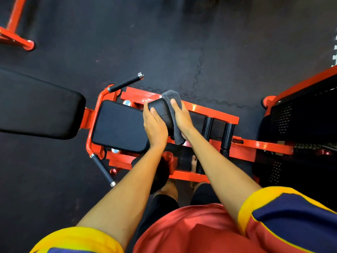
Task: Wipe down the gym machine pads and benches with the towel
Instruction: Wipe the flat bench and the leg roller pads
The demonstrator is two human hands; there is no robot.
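A black roller pad (160, 111) sits above the orange machine frame (215, 112), just right of the black seat pad (118, 126). My left hand (155, 126) grips the roller pad's left side. My right hand (181, 116) presses a grey towel (173, 99) against the roller's right side, fingers spread over the cloth. The towel drapes over the roller's top and hangs down below my right wrist. A long black back pad (36, 105) lies at the left.
Two black grip handles (125, 82) (104, 169) stick out beside the seat. Two black roller posts (228, 134) stand right of my hands. A black weight stack shroud (300, 128) fills the right. Another orange frame (16, 39) is at top left. Dark rubber flooring surrounds everything.
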